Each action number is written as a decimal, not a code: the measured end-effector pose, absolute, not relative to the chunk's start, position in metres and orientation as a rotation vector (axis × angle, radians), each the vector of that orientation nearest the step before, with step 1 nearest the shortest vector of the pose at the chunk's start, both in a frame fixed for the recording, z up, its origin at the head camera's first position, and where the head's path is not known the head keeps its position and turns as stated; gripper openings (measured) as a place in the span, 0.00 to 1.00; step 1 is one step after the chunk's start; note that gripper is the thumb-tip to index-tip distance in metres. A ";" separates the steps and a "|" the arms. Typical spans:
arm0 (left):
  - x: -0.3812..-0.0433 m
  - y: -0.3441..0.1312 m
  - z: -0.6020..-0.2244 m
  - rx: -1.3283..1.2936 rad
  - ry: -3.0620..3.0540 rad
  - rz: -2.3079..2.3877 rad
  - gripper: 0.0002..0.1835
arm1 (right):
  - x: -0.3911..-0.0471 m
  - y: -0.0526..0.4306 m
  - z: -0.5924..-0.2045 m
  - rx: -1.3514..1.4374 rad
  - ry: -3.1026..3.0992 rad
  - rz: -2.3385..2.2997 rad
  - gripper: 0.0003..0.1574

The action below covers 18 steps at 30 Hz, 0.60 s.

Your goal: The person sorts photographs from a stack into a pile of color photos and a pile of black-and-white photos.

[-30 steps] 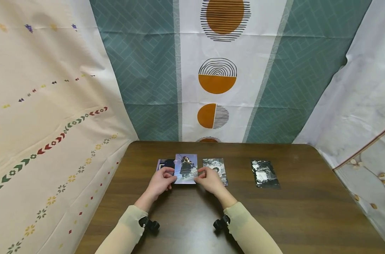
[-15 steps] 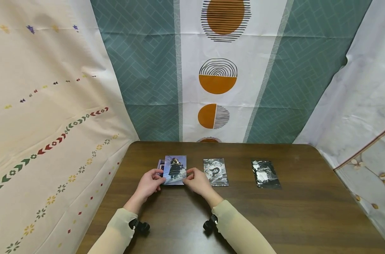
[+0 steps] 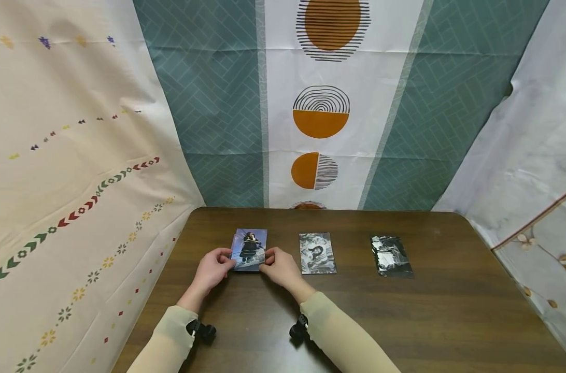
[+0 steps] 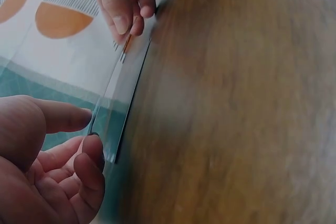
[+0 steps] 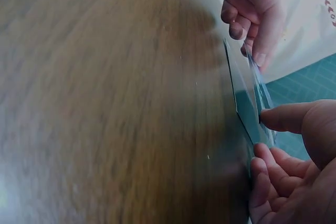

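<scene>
Between my two hands is a bluish photo card [image 3: 249, 249] showing a dark-dressed figure. My left hand [image 3: 214, 269] pinches its lower left corner between thumb and fingers, and my right hand [image 3: 282, 268] pinches the lower right one. Under it lies another card of like size; in the head view it is mostly covered, with a thin strip along the left side showing. Seen almost edge-on in the right wrist view, the held card [image 5: 256, 82] is tilted a little above the lower card [image 5: 239, 80], whose glossy face reflects the backdrop.
On the brown wooden table [image 3: 357, 321], a black-and-white photo card [image 3: 316, 253] lies right of my right hand. Farther right is a darker, shiny photo card [image 3: 390, 256]. Patterned cloth [image 3: 217, 129] hangs behind the table, with pale cloths at both sides.
Both hands have moved left with the bluish photo card, from partly beside the lower card to nearly over it. The two black-and-white cards have stayed put.
</scene>
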State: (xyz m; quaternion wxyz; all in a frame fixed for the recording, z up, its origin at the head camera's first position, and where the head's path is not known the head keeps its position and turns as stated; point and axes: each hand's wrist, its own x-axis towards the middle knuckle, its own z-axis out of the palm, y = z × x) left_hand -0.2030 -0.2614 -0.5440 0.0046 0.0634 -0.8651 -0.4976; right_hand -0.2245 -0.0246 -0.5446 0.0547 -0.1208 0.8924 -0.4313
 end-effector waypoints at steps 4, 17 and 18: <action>-0.201 -0.264 -0.543 0.206 -2.720 -1.516 0.19 | -0.222 -0.031 -0.542 -0.338 2.710 -1.273 0.27; -0.201 -0.268 -0.547 0.191 -2.793 -1.308 0.20 | -0.224 -0.040 -0.542 -0.317 2.752 -1.176 0.26; -0.201 -0.268 -0.547 0.191 -2.796 -1.304 0.20 | -0.224 -0.040 -0.543 -0.316 2.757 -1.166 0.26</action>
